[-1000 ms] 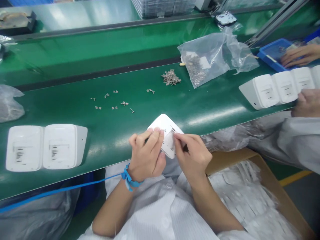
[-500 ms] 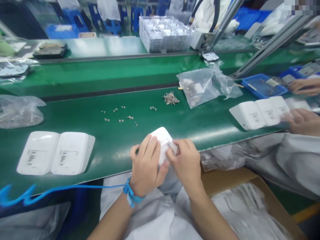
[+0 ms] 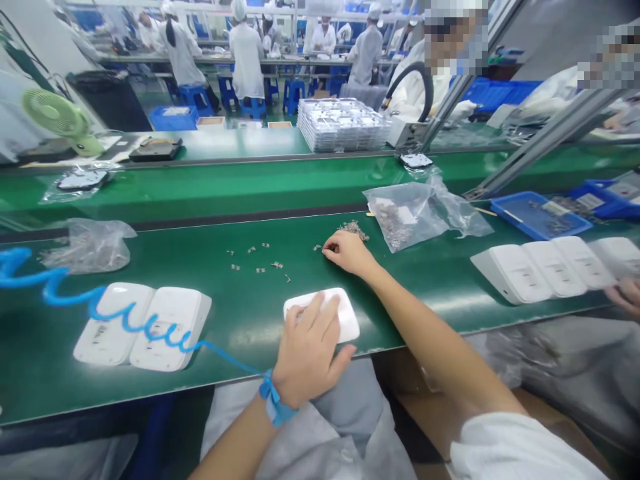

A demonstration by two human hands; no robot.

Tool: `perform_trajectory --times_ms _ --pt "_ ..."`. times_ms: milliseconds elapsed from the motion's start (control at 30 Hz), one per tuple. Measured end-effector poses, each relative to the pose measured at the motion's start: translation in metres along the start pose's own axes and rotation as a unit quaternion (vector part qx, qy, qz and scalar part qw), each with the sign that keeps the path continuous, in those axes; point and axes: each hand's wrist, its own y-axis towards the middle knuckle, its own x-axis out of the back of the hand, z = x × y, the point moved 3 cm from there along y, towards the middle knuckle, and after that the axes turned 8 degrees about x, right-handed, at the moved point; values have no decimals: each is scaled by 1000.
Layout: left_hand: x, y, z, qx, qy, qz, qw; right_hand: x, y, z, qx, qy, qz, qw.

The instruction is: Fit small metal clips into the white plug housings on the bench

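Note:
A white plastic housing (image 3: 349, 320) lies flat near the bench's front edge. My left hand (image 3: 310, 347) is laid over it, fingers bent across its face and thumb at its near side, holding it down. On that wrist is a blue strap (image 3: 275, 400) with a coiled cord. My right hand (image 3: 350, 253) reaches forward, its thumb and forefinger pinched on a small metal part (image 3: 317, 248). Just behind the fingers is a pile of similar metal parts (image 3: 356, 230), partly hidden. Several loose metal parts (image 3: 261, 270) are scattered to the left.
Two white housings (image 3: 167, 327) stand at left, behind the blue cord (image 3: 170, 337). Clear bags of parts (image 3: 400, 213) lie behind. A row of housings (image 3: 530, 270) and a blue tray (image 3: 540, 213) are at right, by a co-worker's hand (image 3: 625, 293).
The housing has gone from between both hands down onto the bench under my left hand. My right hand has left it and moved forward to the metal parts. The view has tilted up.

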Motion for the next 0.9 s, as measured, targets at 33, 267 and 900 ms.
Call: perform_trajectory --times_ms 33,267,900 --pt "0 4 2 -16 -7 7 1000 -3 1 1 12 4 1 1000" --pt "5 29 16 -40 -38 29 998 7 -11 -8 14 26 -62 998" --pt "-9 29 17 -95 -8 43 994 36 -32 -53 -38 -74 -165 983"
